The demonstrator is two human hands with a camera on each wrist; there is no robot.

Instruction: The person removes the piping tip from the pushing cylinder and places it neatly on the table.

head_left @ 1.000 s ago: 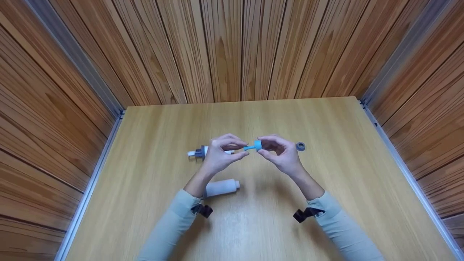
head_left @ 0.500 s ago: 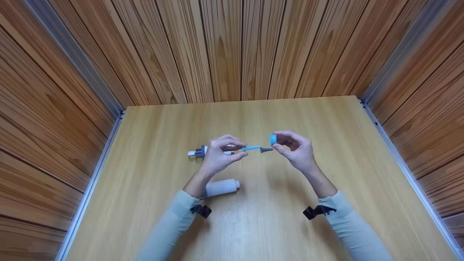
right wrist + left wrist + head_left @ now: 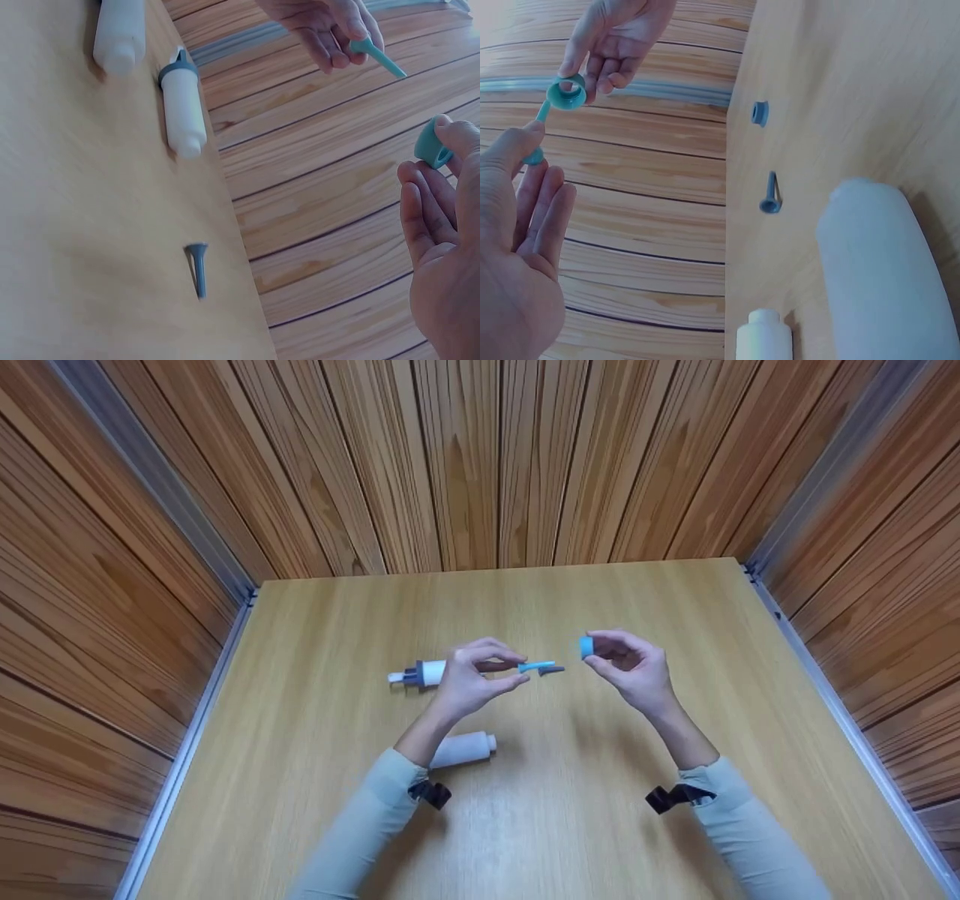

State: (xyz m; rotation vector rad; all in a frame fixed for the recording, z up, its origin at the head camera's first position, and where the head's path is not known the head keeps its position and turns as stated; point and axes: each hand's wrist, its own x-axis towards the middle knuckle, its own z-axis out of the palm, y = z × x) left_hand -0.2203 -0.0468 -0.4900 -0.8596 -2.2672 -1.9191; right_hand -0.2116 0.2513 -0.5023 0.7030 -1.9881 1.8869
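My left hand (image 3: pixel 476 679) pinches the flared end of a turquoise pin (image 3: pixel 537 666) between thumb and fingers. The thin shaft of that pin (image 3: pixel 386 61) points toward the other hand. In my right hand (image 3: pixel 630 671), thumb and fingertips grip a turquoise ring (image 3: pixel 586 647); its hollow inside shows in the left wrist view, where the ring (image 3: pixel 566 93) appears near the pin. In the head view the pin and ring are apart. Below them on the table lies a grey-blue pin (image 3: pixel 552 670) with a flared end, also seen in the right wrist view.
A white bottle with a dark blue collar (image 3: pixel 433 672) lies behind my left hand. Another white bottle (image 3: pixel 463 749) lies nearer, partly hidden by the left forearm. A grey-blue ring (image 3: pixel 760 113) rests on the table (image 3: pixel 540 825). Wooden walls (image 3: pixel 465 465) surround it.
The turquoise ring came off the turquoise pin and moved right with my right hand, uncovering the grey-blue pin and hiding the grey-blue ring. My left hand shifted slightly right with its pin.
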